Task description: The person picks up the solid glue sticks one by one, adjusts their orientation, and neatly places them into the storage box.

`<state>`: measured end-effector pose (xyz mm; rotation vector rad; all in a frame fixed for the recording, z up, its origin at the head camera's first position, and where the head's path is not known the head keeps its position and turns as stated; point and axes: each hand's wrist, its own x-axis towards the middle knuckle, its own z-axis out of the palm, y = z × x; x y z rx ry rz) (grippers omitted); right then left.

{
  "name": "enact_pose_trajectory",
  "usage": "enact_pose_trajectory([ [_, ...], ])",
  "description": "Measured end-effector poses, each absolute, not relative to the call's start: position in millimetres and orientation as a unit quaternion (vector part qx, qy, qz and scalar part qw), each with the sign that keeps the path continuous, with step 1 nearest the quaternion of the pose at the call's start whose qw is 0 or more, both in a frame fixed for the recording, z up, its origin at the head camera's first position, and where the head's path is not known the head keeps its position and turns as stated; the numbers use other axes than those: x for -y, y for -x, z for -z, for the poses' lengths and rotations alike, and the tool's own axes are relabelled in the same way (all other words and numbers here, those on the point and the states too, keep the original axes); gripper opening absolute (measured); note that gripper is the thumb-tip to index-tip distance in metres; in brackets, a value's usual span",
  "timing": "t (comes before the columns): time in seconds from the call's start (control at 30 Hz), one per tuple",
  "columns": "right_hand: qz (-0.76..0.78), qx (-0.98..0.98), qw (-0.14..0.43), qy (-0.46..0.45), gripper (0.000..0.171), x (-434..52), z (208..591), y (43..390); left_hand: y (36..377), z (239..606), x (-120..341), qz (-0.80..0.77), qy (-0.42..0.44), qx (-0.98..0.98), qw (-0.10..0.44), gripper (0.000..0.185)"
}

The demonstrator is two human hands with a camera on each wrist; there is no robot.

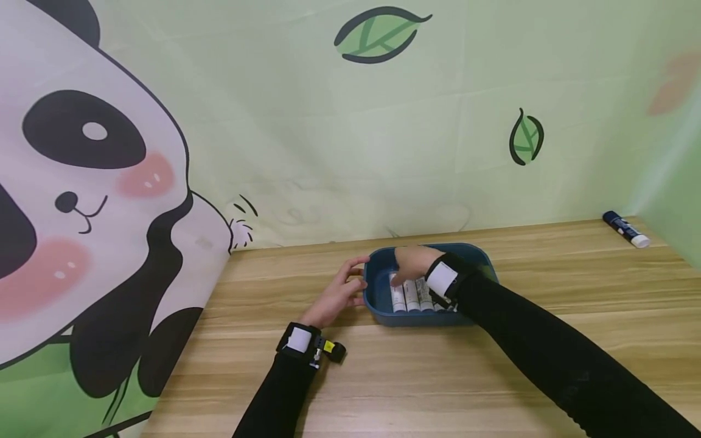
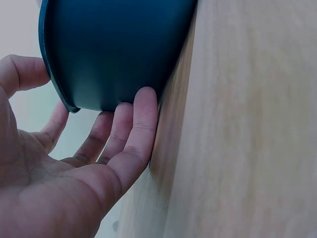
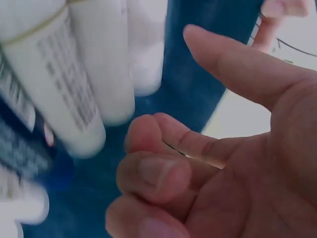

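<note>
A blue plastic bin [image 1: 421,320] stands on the wooden table, with several white tubes that look like glue sticks [image 1: 412,297] lying side by side in it. My left hand [image 1: 335,293] touches the bin's left end from outside; in the left wrist view its fingertips rest on the wall and the thumb is at the rim. Inside the bin, my right hand [image 1: 417,261] reaches over the tubes. The right wrist view shows its thumb apart from loosely bent fingers, nothing between them, beside white tubes [image 3: 62,79] and a dark blue one [image 3: 25,139]. My right forearm hides part of the bin.
A dark blue and white glue stick [image 1: 626,229] lies at the table's far right corner. Behind the table [image 1: 394,389] hangs a green backdrop [image 1: 306,121] with a panda and leaves, close to the bin's far side.
</note>
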<state>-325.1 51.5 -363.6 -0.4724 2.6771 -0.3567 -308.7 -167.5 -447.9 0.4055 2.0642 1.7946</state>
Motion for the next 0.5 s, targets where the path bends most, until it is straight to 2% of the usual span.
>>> enact_pose_trajectory([
  [0.1,0.173,-0.949,0.186,0.185,0.035,-69,355,329,309,447,166,-0.64,-0.144,-0.732,0.185,0.063],
  [0.2,0.207,-0.945,0.178,0.179,0.028,-92,344,334,310,447,165,-0.642,-0.142,-0.731,0.183,0.063],
  [0.5,0.253,-0.949,0.122,0.141,0.033,-167,322,339,310,450,167,-0.633,-0.146,-0.74,0.176,0.06],
])
